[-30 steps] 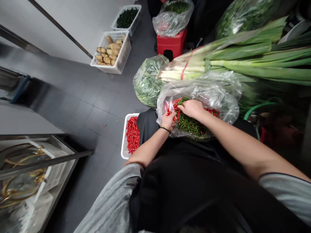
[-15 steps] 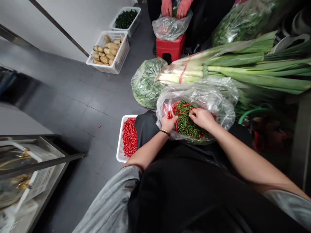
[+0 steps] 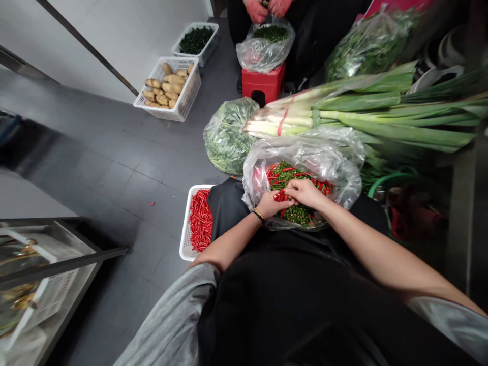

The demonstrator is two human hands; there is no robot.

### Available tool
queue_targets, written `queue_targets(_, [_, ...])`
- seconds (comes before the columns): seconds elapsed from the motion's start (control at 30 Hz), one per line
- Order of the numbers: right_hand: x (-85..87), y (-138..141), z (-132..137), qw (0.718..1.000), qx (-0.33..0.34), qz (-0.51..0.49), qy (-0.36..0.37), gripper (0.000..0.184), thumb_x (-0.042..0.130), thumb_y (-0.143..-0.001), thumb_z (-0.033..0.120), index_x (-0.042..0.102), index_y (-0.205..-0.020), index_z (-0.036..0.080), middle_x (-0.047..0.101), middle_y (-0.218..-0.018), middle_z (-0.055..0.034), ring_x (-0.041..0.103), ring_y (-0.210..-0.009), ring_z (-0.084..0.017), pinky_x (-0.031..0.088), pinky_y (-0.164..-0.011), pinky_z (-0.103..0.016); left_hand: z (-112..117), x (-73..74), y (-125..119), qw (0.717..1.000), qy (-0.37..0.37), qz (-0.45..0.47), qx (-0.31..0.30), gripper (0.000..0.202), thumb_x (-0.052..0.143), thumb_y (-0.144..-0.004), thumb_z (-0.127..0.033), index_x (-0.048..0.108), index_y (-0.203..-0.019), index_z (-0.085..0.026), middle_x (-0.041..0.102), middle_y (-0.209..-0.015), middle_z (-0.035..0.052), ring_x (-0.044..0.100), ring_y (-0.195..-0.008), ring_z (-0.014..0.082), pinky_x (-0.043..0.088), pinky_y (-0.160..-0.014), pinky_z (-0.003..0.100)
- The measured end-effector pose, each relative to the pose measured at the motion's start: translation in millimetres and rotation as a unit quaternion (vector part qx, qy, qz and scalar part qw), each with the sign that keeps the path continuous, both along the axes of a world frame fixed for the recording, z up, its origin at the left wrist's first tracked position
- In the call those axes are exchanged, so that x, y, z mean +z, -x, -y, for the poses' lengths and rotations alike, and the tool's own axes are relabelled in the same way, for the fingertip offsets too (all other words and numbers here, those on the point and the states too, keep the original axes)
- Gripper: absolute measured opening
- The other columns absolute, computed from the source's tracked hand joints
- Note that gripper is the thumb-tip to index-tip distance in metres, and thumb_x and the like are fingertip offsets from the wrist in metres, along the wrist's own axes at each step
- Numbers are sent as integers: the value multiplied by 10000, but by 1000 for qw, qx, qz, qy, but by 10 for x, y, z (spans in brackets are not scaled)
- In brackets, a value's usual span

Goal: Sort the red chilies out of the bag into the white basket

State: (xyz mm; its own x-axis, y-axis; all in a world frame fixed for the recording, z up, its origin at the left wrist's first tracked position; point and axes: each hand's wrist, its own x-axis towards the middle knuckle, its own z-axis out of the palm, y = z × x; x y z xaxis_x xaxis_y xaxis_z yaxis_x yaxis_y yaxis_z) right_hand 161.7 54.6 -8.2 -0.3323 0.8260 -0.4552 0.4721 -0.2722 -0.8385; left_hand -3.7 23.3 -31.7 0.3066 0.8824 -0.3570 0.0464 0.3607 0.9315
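Note:
A clear plastic bag lies open on my lap, holding green stems and loose red chillies. Over its middle my two hands meet. My left hand, with a bracelet at the wrist, is closed on several red chillies. Its thumb points toward the right hand. My right hand pinches at the stem end of a chilli held there; the fingertips partly hide it. Left of my knee stands a white basket filled with red chillies.
Leeks and a bag of leafy greens lie beyond my lap. Farther off are a potato basket, a basket of dark green vegetables, and a co-worker's gloved hands above a bag on a red stool. A metal shelf stands left.
My right hand has moved left from the stems to meet my left hand, which has moved slightly right with the chillies. The co-worker's hands have lifted out of their bag.

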Motion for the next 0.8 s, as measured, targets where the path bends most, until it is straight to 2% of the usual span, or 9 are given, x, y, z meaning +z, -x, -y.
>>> queue_targets(0.13, [51, -166, 75, 996, -11, -68, 64, 503, 587, -735, 701, 486, -670, 214, 522, -512, 20, 445, -418, -108, 379, -441, -248, 46, 56, 6, 992, -72, -18, -106, 326, 792, -622, -426, 625, -668, -150, 556, -582, -34, 434, -564, 81, 351, -577, 240])
queue_targets(0.23, [85, -93, -135, 989, 81, 112, -52, 443, 533, -843, 621, 606, -797, 186, 652, -727, -62, 582, -589, -156, 446, -556, -271, 62, 46, 27, 992, -56, -41, -107, 385, 818, -570, -452, 575, -610, -156, 490, -535, -54, 378, -550, 72, 319, -561, 240])
queue_targets(0.3, [102, 49, -344, 930, 158, 273, -188, 334, 476, -930, 453, 666, -1038, 200, 685, -1022, -111, 649, -798, -197, 466, -674, -295, 59, 21, 39, 997, -7, -21, -68, 462, 852, -488, -479, 547, -603, -152, 478, -542, -60, 377, -561, 68, 323, -568, 240])
queue_targets(0.37, [111, 212, -538, 858, 239, 378, -254, 350, 398, -962, 279, 644, -1204, 220, 626, -1224, -137, 656, -923, -226, 460, -734, -319, 46, 1, 50, 999, 38, 14, -29, 508, 871, -435, -480, 536, -620, -146, 492, -566, -62, 398, -575, 66, 338, -583, 240])
queue_targets(0.43, [114, 318, -659, 812, 318, 420, -252, 380, 367, -947, 180, 674, -1173, 175, 607, -1242, -170, 655, -954, -248, 453, -743, -332, 23, -3, 60, 998, 53, 29, 10, 491, 866, -457, -459, 529, -629, -146, 486, -573, -65, 401, -574, 63, 346, -592, 241])
queue_targets(0.5, [118, 313, -673, 794, 351, 429, -251, 352, 384, -941, 180, 716, -1044, 127, 633, -1153, -190, 649, -958, -267, 446, -743, -334, -5, 6, 66, 997, 37, 23, 59, 413, 838, -524, -417, 562, -671, -148, 502, -598, -55, 416, -579, 70, 364, -613, 250])
queue_targets(0.63, [172, 34, -432, 834, 312, 357, -282, 363, 402, -973, 314, 720, -944, 141, 660, -994, -147, 639, -891, -244, 438, -752, -321, -51, 37, 46, 992, -62, -40, 104, 298, 753, -636, -268, 659, -901, -170, 600, -745, -8, 525, -693, 118, 425, -746, 279])
queue_targets(0.73, [227, -183, -186, 899, 266, 218, -272, 388, 439, -960, 426, 687, -817, 164, 662, -867, -105, 622, -834, -217, 440, -761, -316, -56, 66, 22, 984, -139, -111, 18, 142, 735, -649, -233, 630, -730, -180, 561, -685, -4, 512, -685, 132, 417, -749, 283])
queue_targets(0.8, [230, -274, -63, 946, 237, 103, -195, 432, 479, -917, 528, 641, -725, 177, 634, -720, -58, 600, -715, -185, 441, -692, -299, -49, 91, 28, 981, -161, -97, -56, 203, 743, -669, -296, 579, -642, -179, 526, -647, -6, 472, -638, 125, 400, -695, 276])
